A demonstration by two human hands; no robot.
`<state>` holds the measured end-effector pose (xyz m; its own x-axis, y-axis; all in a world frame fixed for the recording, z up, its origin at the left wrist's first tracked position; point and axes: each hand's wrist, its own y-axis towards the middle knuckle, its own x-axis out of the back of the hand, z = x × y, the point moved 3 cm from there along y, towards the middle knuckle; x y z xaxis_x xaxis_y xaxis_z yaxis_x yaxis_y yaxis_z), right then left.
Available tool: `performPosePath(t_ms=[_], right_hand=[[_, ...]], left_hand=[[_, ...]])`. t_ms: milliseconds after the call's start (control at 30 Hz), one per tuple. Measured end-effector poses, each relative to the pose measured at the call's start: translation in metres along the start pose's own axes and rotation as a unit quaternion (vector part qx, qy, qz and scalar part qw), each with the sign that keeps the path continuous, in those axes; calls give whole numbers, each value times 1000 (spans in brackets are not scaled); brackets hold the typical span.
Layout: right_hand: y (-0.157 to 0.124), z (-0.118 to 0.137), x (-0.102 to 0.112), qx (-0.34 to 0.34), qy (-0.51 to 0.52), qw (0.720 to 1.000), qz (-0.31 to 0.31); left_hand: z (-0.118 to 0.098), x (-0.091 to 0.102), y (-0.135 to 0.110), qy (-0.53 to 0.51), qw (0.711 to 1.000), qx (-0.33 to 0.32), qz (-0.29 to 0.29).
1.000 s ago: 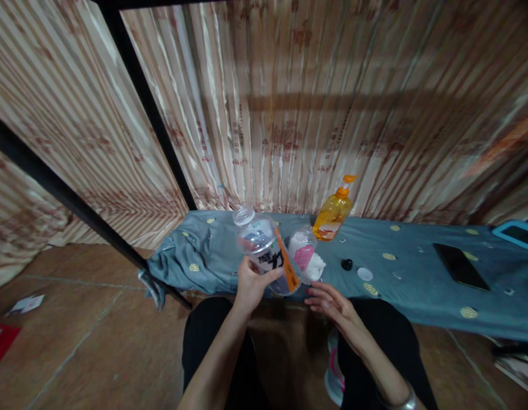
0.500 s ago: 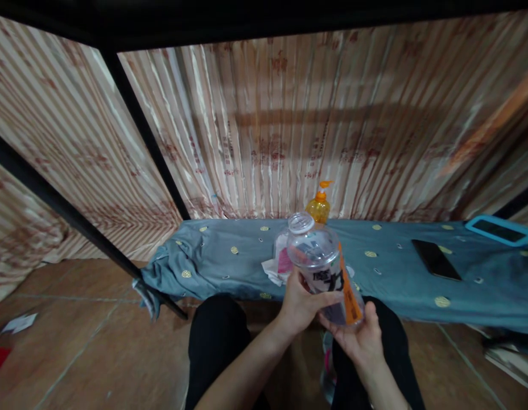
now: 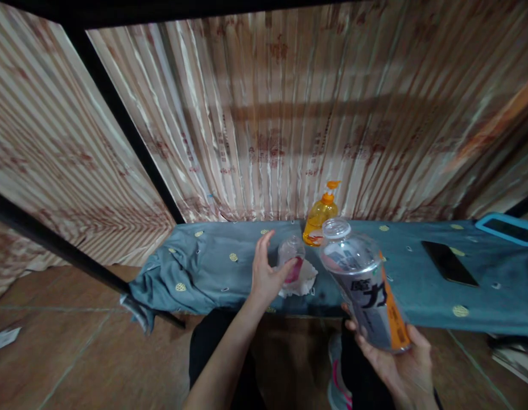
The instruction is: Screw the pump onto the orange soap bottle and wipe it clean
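Gripped near its base by my right hand [image 3: 392, 356] is a large clear plastic bottle [image 3: 366, 290] with a silver and orange label. It tilts to the left, and its mouth shows no cap. My left hand [image 3: 266, 273] has its fingers and thumb spread beside a small clear bottle [image 3: 292, 250] with a pink label. That small bottle is on crumpled white tissue [image 3: 307, 279] on the cloth. Whether the left thumb touches it I cannot tell. Behind the large bottle's neck stands an orange pump bottle [image 3: 320, 219] with yellow liquid.
A teal patterned cloth [image 3: 217, 273] covers the long low surface. To the right lie a black phone [image 3: 449, 263] and a blue-framed device [image 3: 509, 229]. A black metal post [image 3: 127, 125] rises at the left before striped curtains [image 3: 264, 114].
My left hand has let go of the large bottle and moved left to the small bottle. My right hand has carried the large bottle rightward.
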<state>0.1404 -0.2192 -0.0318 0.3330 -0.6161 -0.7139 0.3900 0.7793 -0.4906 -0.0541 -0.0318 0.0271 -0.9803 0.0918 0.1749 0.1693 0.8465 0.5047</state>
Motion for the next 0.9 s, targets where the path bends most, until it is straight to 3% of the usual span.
performPosePath(t_ms=[100,233,400,567,700,900], right_hand=[[-1,-2,3,11,7,999,-30],[-8,-6,-3,8,15,999,-41],[-14,-9,5,-12,-14,1000,-7],[-7,-13,29,-20,-31,998,54],[-9,-18,29,-23,-26,996,82],[-13,-15,39,-31,3,999,41]], left_hand=[[21,-12,23,45,998,-42,35],[36,-32,36,59,993,-76,62],[46,-40,35,51,994,-26,93],[47,-46,23,21,994,10,111],[45,-46,18,4,995,11,101],[40,-48,22,-2,993,-4,117]])
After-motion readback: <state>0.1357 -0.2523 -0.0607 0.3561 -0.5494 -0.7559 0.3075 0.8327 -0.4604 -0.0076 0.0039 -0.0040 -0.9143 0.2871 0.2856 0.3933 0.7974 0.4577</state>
